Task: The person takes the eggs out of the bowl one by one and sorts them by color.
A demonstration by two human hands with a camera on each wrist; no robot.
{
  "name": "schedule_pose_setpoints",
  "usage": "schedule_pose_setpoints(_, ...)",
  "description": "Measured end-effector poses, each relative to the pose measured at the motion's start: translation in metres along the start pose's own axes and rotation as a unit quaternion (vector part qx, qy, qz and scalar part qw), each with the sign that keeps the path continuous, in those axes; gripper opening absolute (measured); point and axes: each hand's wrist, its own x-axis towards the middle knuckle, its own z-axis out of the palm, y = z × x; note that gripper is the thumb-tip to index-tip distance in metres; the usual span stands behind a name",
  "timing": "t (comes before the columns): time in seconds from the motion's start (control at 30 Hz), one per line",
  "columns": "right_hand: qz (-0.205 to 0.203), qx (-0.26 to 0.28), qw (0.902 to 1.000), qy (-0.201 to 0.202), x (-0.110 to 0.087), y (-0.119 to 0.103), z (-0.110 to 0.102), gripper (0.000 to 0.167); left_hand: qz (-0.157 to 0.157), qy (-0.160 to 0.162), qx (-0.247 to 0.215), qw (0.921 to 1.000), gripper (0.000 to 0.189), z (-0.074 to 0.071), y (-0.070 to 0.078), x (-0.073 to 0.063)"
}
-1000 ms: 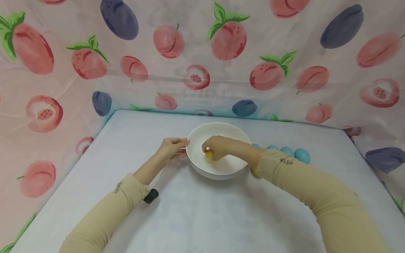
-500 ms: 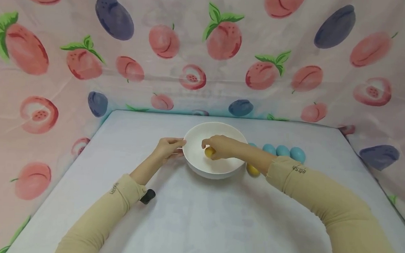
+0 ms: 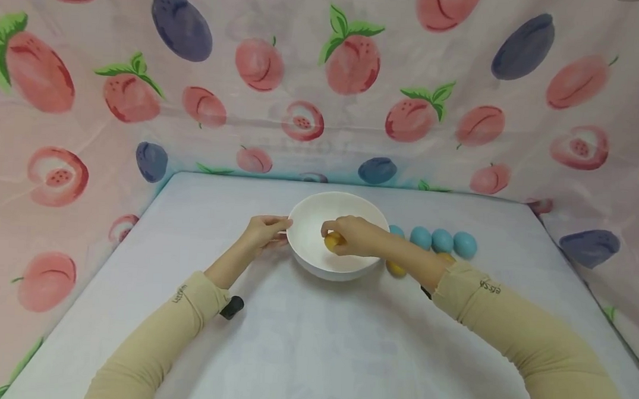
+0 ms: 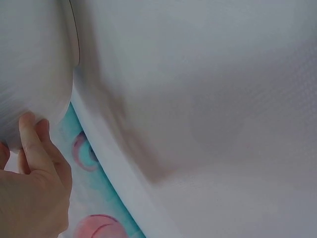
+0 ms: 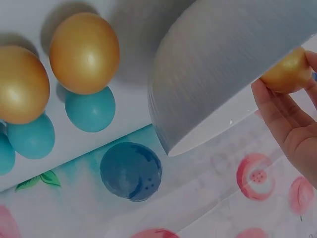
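A white bowl (image 3: 335,271) stands on the table. At its left side my left hand (image 3: 263,233) holds the rim, thumb at the edge and fingers against the outer wall; the left wrist view shows those fingers (image 4: 34,148) on the bowl's wall. My right hand (image 3: 355,235) reaches over the bowl and grips a golden egg (image 3: 333,242) inside it. In the right wrist view the same golden egg (image 5: 287,72) sits between thumb and fingers, partly hidden by the bowl's rim.
Right of the bowl lie several blue eggs (image 3: 442,240) in a row. Nearer than these are a golden egg (image 3: 395,269) and another golden egg (image 3: 445,258), partly covered by the right arm. A fruit-print cloth (image 3: 303,74) hangs behind the white table (image 3: 313,342).
The view has shifted slightly, and the right forearm has shifted, showing more of the golden eggs. My right hand stays in the bowl at its egg, and my left hand stays on the rim.
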Motion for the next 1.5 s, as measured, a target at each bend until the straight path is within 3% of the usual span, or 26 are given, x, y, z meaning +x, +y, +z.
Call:
schedule_pose_setpoints(0.73, -0.001, 0.038, 0.9959, 0.082, -0.028, 0.002, 0.008, 0.031, -0.018, 0.000, -0.018, 0.9997, 0.045, 0.000, 0.000, -0.001)
schedule_pose_setpoints(1.0, 0.001, 0.074, 0.9896, 0.123, -0.042, 0.005, 0.008, 0.035, -0.030, -0.007, -0.027, 0.9992, 0.048, -0.002, 0.002, -0.004)
schedule_pose_setpoints(1.2, 0.014, 0.101, 0.9859, 0.133, -0.052, 0.008, 0.005, 0.037, -0.034, -0.006, -0.032, 0.9989, 0.048, -0.002, 0.003, -0.004)
schedule_pose_setpoints(1.5, 0.037, 0.084, 0.9776, 0.190, -0.074, 0.012, 0.006, 0.037, -0.028, -0.022, -0.036, 0.9987, 0.048, -0.001, 0.000, -0.006)
